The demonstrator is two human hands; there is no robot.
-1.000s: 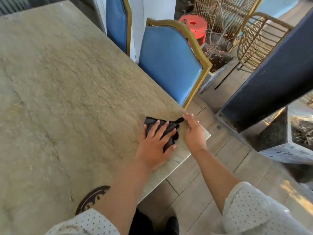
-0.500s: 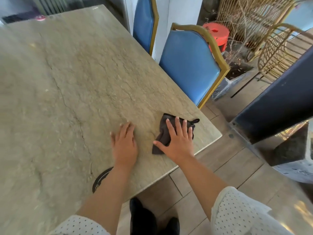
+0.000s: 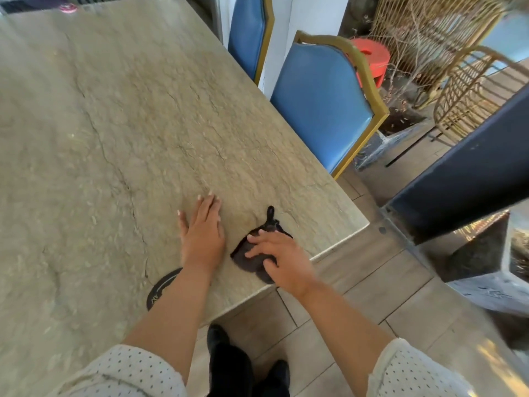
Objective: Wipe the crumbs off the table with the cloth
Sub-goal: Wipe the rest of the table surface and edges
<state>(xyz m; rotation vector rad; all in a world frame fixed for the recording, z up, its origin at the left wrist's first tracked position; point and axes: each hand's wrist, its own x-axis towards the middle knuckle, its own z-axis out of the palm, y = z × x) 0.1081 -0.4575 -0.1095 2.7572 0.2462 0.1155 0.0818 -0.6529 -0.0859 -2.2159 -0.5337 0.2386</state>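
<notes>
The wiping step appears to be in hand: the right hand (image 3: 282,257) presses down on the cloth (image 3: 252,260), fingers spread over it, not clenched round it, pinning it to the bench (image 3: 120,133). The cloth lies near the bench's near edge, not far from its right-hand corner, its lower part almost at the edge itself. The left hand (image 3: 203,232) lies flat and open on the stone just beside the cloth, grasping nothing; it looks like a brace.

No crumbs can be made out on the mottled surface, so how much wiping remains cannot be told. The next move probably calls for a steady, flat-handed sweep toward the near edge, keeping the cloth from bunching.

The cloth is small, dark and limp, crumpled into a rough patch with a narrow loop or tab sticking out at its far side.
</notes>
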